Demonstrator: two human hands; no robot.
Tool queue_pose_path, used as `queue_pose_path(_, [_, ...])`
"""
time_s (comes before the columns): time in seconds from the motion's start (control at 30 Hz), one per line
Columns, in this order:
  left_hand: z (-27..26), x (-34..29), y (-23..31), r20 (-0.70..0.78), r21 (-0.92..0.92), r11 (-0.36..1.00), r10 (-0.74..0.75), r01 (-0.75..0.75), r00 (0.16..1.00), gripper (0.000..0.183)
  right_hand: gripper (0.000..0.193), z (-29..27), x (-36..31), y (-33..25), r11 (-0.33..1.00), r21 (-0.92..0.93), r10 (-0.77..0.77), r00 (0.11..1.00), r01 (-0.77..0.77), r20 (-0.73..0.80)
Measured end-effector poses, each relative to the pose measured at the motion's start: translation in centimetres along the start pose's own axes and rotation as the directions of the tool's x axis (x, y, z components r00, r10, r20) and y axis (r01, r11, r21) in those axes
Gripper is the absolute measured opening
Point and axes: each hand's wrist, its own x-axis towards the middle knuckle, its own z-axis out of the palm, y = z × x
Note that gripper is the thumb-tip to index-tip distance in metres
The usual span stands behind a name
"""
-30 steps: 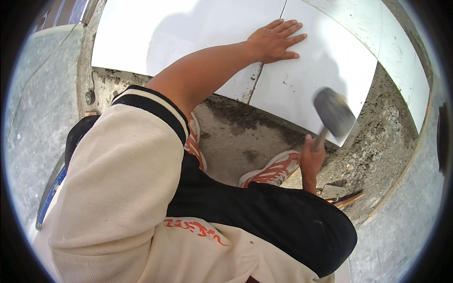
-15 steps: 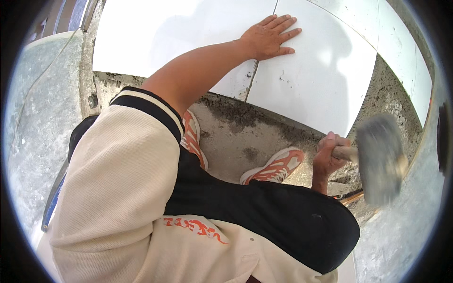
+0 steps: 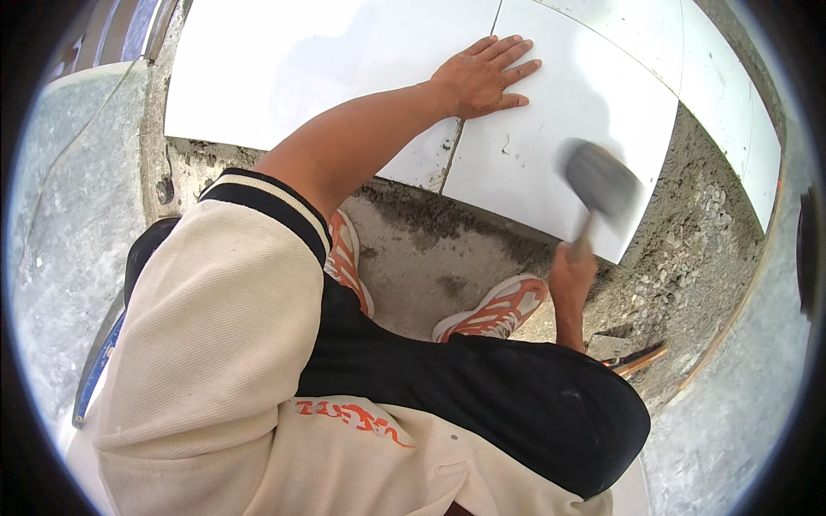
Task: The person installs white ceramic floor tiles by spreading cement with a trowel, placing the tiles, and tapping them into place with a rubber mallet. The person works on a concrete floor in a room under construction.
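Observation:
My left hand (image 3: 483, 79) lies flat with fingers spread, pressed across the joint between two large white floor tiles. Under its fingers is the right tile (image 3: 533, 172); the left tile (image 3: 344, 52) runs beneath my forearm. My right hand (image 3: 572, 271) is wrapped round the handle of a rubber mallet (image 3: 607, 182) near the right tile's front corner. The dark mallet head is smeared by motion over that tile; whether it touches the surface I cannot tell. Small dark specks of mortar mark the tile beside the joint.
Rough mortar and gravel (image 3: 688, 232) fill the strip right of the tile, with another white tile (image 3: 731, 103) beyond. An orange-handled tool (image 3: 641, 359) lies near my right knee. My shoes (image 3: 495, 308) stand on bare concrete in front of the tiles.
The mallet has swung from out over the gravel on the right, leftward and up, to over the right tile. My left hand stays flat in about the same place.

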Motion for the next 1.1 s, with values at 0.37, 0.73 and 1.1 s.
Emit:
queue_pose_path(0.37, [-0.2, 1.0, 0.0, 0.059, 0.025, 1.0, 0.016, -0.018, 0.998, 0.07, 0.022, 0.0, -1.0, -0.6, 0.978, 0.014, 0.209, 0.978, -0.21, 0.016])
queue_pose_path(0.73, [-3.7, 1.8, 12.5, 0.167, -0.155, 0.982, 0.131, -0.105, 0.977, 0.093, 0.042, -3.2, -6.7, -1.2, 0.909, 0.382, 0.171, 0.985, -0.167, 0.026])
queue_pose_path(1.1, [-3.1, 1.4, 13.7, 0.155, -0.159, 0.986, 0.067, -0.042, 0.986, 0.088, 0.04, -2.0, -4.3, 2.5, 0.922, 0.195, 0.342, 0.94, -0.333, -0.011])
